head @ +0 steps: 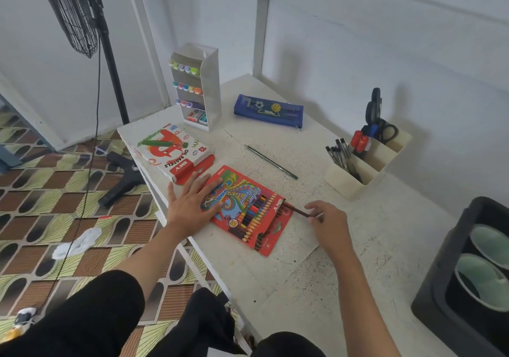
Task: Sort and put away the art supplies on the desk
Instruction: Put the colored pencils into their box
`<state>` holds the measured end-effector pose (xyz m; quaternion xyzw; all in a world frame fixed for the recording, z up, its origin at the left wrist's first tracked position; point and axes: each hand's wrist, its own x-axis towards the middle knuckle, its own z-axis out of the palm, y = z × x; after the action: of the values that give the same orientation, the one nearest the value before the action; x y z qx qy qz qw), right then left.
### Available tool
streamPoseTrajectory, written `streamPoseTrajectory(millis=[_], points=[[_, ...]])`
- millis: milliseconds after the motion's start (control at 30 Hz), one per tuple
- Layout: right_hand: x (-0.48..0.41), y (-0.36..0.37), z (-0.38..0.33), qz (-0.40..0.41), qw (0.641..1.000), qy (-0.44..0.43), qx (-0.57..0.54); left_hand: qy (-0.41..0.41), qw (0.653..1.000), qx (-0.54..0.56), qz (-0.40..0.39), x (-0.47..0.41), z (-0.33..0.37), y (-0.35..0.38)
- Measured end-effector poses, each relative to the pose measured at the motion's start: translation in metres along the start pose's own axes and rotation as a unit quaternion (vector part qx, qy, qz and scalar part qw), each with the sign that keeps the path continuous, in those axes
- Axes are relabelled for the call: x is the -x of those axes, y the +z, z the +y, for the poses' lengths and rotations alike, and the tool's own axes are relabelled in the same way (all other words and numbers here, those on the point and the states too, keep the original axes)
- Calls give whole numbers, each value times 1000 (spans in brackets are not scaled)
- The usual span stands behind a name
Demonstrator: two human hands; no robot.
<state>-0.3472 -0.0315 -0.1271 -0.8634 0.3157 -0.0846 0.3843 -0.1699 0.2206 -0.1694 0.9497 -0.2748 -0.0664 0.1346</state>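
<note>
A red box of colour pencils (249, 210) lies flat near the desk's front edge, its open end pointing right. My left hand (192, 205) presses flat on the box's left end with straight fingers. My right hand (327, 221) pinches a dark brown pencil (298, 211) whose tip sits at the box's open end. A loose green pencil (271, 161) lies on the desk beyond the box. An oil pastels box (172, 151) rests at the left edge, partly slid open.
A white tiered holder (197, 86) with markers stands at the back left. A blue pencil case (268, 110) lies by the wall. A cream organiser (366, 161) holds pens, markers and scissors. A black bin (465, 279) sits at right. A fan stand (110, 53) stands on the floor.
</note>
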Motion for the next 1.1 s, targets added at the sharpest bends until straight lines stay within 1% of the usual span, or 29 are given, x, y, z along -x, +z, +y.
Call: streamPoseTrajectory(millis=[133, 333, 467, 667, 800, 900, 1000, 1100], points=[[-8, 26, -15, 28, 999, -23, 16, -2, 1000, -3, -2, 1, 1, -1], [-15, 51, -24, 60, 998, -20, -31, -2, 1000, 4, -4, 0, 0, -1], [-19, 48, -16, 64, 997, -5, -49, 1, 1000, 14, 6, 0, 0, 1], [-45, 31, -24, 78, 994, -64, -43, 1, 1000, 21, 12, 1, 0, 0], [-86, 35, -52, 30, 992, -123, 8, -1, 1000, 18, 3, 0, 0, -1], [-120, 47, -72, 5, 986, -142, 82, -1, 1000, 18, 2, 0, -1, -1], [-144, 62, -88, -9, 972, -157, 174, -1, 1000, 25, 6, 0, -1, 0], [-153, 72, -95, -28, 949, -153, 273, 1, 1000, 29, 2, 0, -2, -1]])
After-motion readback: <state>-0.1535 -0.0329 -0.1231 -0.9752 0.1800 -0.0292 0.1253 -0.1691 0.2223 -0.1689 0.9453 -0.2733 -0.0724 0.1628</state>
